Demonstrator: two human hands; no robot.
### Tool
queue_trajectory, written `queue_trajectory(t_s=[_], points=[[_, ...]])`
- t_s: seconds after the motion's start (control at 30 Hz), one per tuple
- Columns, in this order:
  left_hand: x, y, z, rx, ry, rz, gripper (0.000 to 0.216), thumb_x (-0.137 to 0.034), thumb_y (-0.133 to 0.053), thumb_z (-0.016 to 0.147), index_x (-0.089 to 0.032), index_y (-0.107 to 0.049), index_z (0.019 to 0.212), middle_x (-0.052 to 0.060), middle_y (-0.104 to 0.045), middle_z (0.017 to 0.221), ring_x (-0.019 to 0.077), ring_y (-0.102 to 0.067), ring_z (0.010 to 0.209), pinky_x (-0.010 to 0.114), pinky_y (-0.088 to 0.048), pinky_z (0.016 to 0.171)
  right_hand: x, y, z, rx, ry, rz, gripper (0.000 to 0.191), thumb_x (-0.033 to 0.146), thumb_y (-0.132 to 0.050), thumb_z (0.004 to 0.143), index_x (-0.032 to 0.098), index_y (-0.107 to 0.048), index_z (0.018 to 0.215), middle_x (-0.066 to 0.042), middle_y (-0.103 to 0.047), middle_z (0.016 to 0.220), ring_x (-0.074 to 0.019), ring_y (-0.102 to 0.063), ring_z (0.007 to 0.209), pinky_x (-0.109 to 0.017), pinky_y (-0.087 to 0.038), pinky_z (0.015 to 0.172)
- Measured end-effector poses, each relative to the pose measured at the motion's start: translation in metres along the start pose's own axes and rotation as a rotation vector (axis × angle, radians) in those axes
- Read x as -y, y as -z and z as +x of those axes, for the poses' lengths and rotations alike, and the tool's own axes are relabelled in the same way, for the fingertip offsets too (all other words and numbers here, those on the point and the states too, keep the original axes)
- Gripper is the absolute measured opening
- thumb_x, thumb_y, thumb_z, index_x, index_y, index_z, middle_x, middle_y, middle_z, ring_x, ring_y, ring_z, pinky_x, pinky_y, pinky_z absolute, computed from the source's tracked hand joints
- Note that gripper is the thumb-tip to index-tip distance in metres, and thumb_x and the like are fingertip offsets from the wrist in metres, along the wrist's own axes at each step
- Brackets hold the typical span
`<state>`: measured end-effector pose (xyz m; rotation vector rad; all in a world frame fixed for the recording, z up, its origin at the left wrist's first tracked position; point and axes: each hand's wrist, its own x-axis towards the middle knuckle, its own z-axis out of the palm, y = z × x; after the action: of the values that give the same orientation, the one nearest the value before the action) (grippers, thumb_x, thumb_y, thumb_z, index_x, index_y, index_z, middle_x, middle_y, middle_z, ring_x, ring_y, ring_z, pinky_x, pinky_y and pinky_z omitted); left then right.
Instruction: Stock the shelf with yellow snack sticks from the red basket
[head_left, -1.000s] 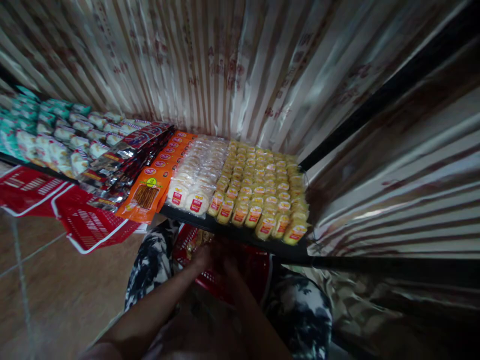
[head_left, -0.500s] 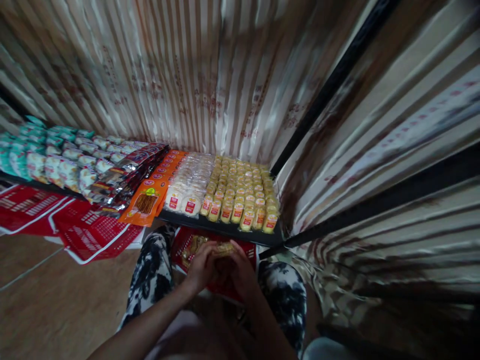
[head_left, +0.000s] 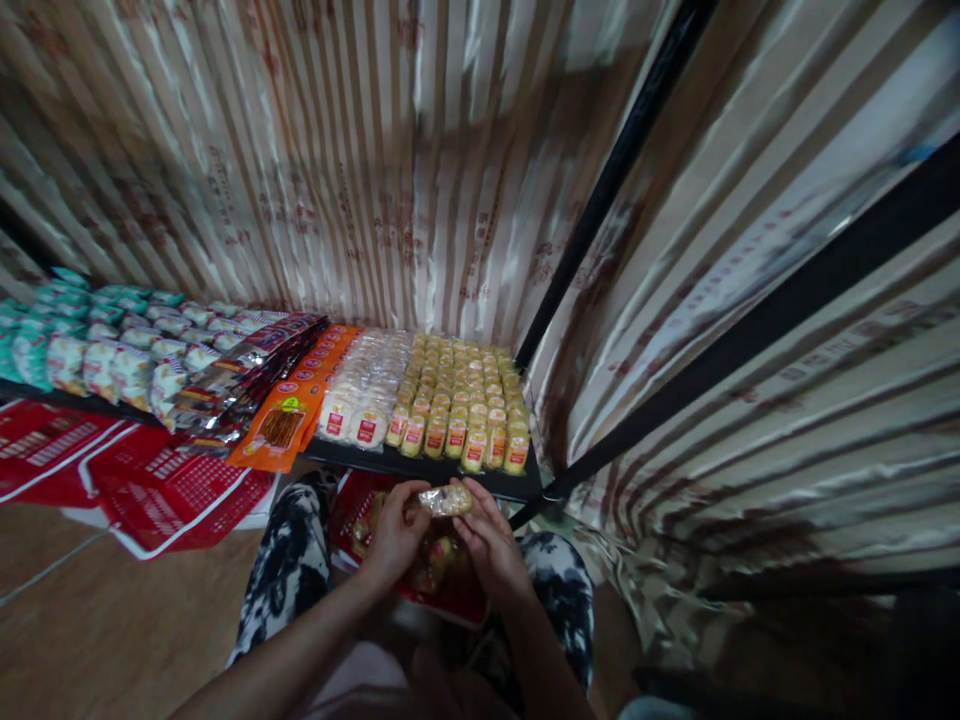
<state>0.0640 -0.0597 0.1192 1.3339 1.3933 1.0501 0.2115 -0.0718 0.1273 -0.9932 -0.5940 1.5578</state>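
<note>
My left hand (head_left: 394, 540) and right hand (head_left: 491, 545) both gripped a snack packet (head_left: 446, 499) above the red basket (head_left: 450, 598), just short of the shelf (head_left: 435, 468); shelving it, I judged, called for a short forward lift.

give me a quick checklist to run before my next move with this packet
1. Grip on the packet: ok. The left hand and right hand each pinch one end.
2. Packet lifted out of the red basket: ok, it is held above it.
3. Path to the shelf: ok, nothing lies between the hands and its front edge.
4. Free gap among the yellow packets: cannot tell, the rows look packed up to the edge.
5. Wrapper intact: cannot tell, too blurred.
</note>
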Motion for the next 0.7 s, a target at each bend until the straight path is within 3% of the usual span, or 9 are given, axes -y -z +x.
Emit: queue_trajectory(t_s=[0.17, 0.3, 0.5, 0.7], points=[[-0.012, -0.002, 0.013, 0.003, -0.066, 0.04, 0.028, -0.014, -0.05, 0.074, -0.018, -0.058, 0.101, 0.006, -0.061, 0.106, 0.0143, -0.059, 0.09, 0.023, -0.048, 0.081, 0.005, 0.006, 0.004, -0.039, 0.064, 0.04, 0.038, 0.038, -0.066, 0.07, 0.026, -0.06, 0.105, -0.005, -0.063, 0.113, -0.0179, -0.06, 0.098, -0.032, -0.046, 0.085], [-0.024, -0.01, 0.023, 0.065, -0.031, -0.091, 0.037, -0.018, -0.051, 0.076, -0.017, -0.052, 0.113, 0.007, -0.059, 0.115, 0.0152, -0.06, 0.094, 0.024, -0.049, 0.083, 0.003, 0.012, 0.011, -0.108, 0.137, 0.016, 0.034, 0.035, -0.07, 0.067, 0.028, -0.06, 0.099, -0.001, -0.065, 0.102, -0.0163, -0.061, 0.093, -0.03, -0.048, 0.081], [-0.032, -0.024, 0.04, 0.091, 0.068, -0.183, 0.032, -0.015, -0.055, 0.071, -0.013, -0.054, 0.103, 0.008, -0.064, 0.101, 0.0162, -0.06, 0.094, 0.025, -0.048, 0.084, 0.013, 0.013, 0.013, -0.149, 0.189, 0.043, 0.055, 0.033, -0.072, 0.066, 0.029, -0.052, 0.117, -0.003, -0.062, 0.111, -0.0169, -0.06, 0.097, -0.031, -0.048, 0.086], [-0.038, -0.027, 0.056, 0.166, 0.141, -0.211, 0.035, -0.024, -0.06, 0.07, -0.014, -0.057, 0.103, 0.004, -0.067, 0.091, 0.0141, -0.061, 0.078, 0.022, -0.049, 0.069, 0.019, 0.019, 0.018, -0.095, 0.248, -0.049, 0.044, 0.031, -0.07, 0.069, 0.025, -0.055, 0.11, -0.004, -0.063, 0.112, -0.0179, -0.057, 0.106, -0.032, -0.042, 0.095]])
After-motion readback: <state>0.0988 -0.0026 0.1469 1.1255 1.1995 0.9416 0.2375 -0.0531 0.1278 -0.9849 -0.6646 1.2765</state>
